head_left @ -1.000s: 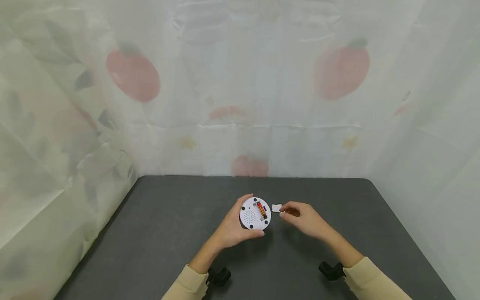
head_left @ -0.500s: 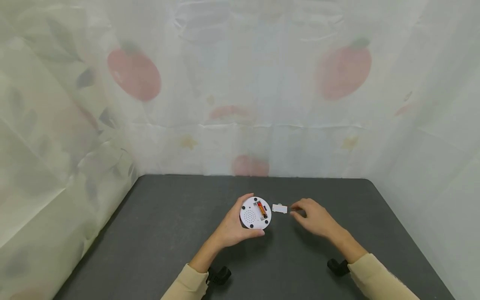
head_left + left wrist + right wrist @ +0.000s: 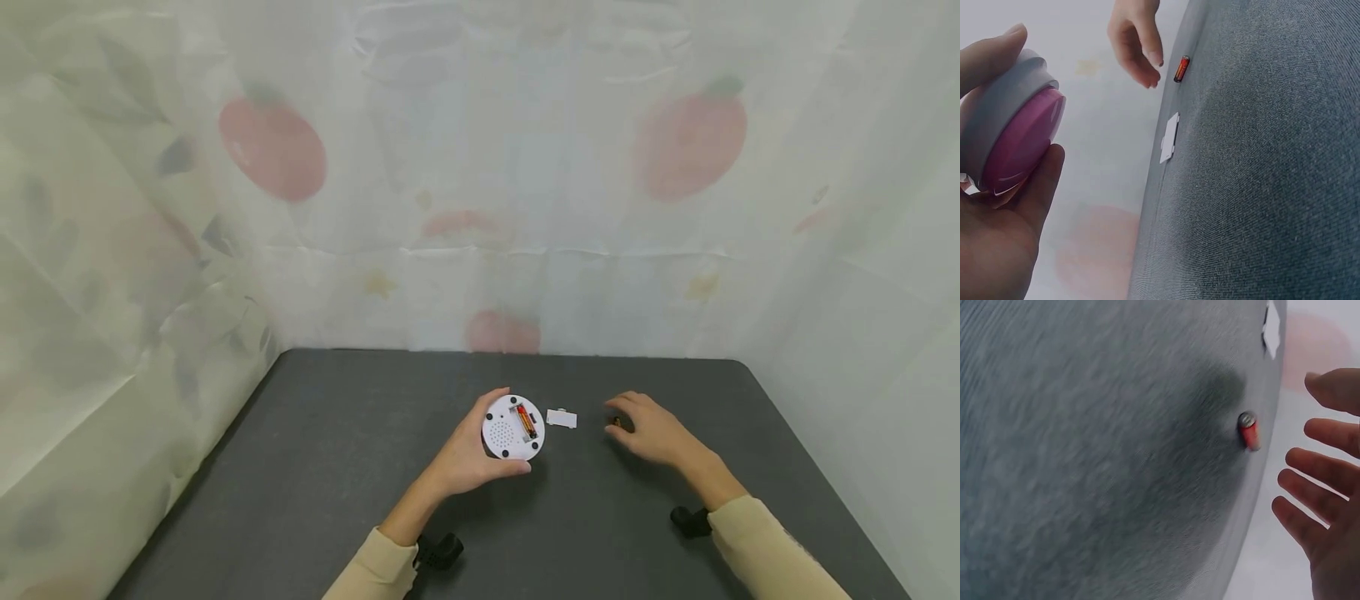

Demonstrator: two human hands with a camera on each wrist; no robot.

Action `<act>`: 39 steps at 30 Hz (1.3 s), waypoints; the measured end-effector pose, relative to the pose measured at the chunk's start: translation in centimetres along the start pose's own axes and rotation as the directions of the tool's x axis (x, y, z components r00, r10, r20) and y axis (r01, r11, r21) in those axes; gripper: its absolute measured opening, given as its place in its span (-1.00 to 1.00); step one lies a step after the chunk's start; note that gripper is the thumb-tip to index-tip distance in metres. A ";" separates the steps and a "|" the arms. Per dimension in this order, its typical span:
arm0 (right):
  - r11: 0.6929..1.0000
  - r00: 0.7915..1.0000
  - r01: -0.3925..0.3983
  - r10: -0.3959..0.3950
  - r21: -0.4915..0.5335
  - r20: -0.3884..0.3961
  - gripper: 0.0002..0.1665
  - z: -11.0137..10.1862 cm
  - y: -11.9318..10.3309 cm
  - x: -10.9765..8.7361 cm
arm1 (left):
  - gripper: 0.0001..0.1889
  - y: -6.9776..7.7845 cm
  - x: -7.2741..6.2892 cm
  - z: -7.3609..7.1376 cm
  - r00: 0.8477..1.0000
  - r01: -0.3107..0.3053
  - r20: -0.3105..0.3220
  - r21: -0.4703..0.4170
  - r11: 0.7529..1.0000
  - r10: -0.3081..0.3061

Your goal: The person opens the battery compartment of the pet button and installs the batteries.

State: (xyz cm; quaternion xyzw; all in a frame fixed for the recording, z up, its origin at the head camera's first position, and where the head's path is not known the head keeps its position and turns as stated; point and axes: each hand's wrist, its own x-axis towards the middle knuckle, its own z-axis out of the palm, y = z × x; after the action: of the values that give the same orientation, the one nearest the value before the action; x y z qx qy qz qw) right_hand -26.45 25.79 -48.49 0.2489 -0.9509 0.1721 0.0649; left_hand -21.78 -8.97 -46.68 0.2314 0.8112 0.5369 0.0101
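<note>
My left hand grips a round white device by its rim, fingers and thumb on opposite sides. Its underside shows speaker holes, dark feet and an uncovered battery compartment with a red-orange battery inside. From the left wrist view, a pink domed top is visible on the other face. My right hand hovers over the table with fingers spread and holds nothing. Below its fingertips lies a loose red battery, mostly hidden in the head view. Between the hands lies the white battery cover, touched by neither.
Everything lies over a dark grey table. A pale curtain with fruit prints stands behind its far edge, and more sheeting hangs at both sides. A black wrist camera sits below the left hand.
My right hand has let go of the battery cover, leaving it on the table, and moved right to the loose battery. The left hand still holds the device in about the same place.
</note>
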 end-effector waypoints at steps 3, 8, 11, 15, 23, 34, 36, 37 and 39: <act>1.000 0.999 -0.016 0.015 0.004 0.035 -0.41 0.1 0.7 -0.3 | 0.10 -0.1 0.0 0.0 1.000 -0.004 -0.001 0.001 1.000 0.004; 0.998 0.993 -0.061 0.057 0.033 0.105 -0.33 0.2 1.6 -0.7 | 0.10 -0.2 0.1 0.1 1.000 -0.009 -0.003 0.012 1.000 0.009; 0.996 0.989 -0.077 0.070 0.043 0.130 -0.32 0.3 1.9 -0.9 | 0.10 -0.2 0.1 0.1 1.000 -0.008 0.000 0.013 1.000 0.008; 0.997 0.989 -0.074 0.070 0.028 0.127 -0.39 0.6 1.9 -1.0 | 0.10 -0.2 0.1 0.1 1.000 -0.007 -0.001 0.015 1.000 0.007; 0.996 0.995 -0.083 0.084 -0.013 0.061 -0.47 1.1 1.3 -1.1 | 0.10 -0.3 0.0 0.2 1.000 -0.009 -0.001 0.020 1.000 0.009; 0.980 0.994 -0.108 0.105 0.165 0.025 -0.52 1.8 0.3 -0.5 | 0.11 -0.4 0.1 0.1 1.000 -0.003 0.006 0.025 1.000 0.002; 0.972 0.993 -0.120 0.115 0.204 0.035 -0.53 1.7 0.0 -0.4 | 0.11 -0.4 0.1 0.1 1.000 -0.003 0.008 0.024 1.000 0.002; 0.967 0.992 -0.123 0.118 0.224 0.035 -0.54 1.8 -0.1 -0.4 | 0.11 -0.4 0.1 0.0 1.000 -0.003 0.009 0.022 1.000 0.003; 0.959 0.994 -0.112 0.109 0.259 0.025 -0.56 1.8 -0.4 -0.3 | 0.11 -0.4 0.0 0.0 1.000 -0.003 0.010 0.022 1.000 0.003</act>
State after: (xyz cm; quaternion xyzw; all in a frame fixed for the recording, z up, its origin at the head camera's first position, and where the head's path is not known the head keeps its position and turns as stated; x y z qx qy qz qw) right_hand -26.06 25.00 -50.12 0.2028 -0.9329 0.2971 0.0169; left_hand -21.95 -9.06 -47.02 0.2351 0.8166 0.5270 0.0107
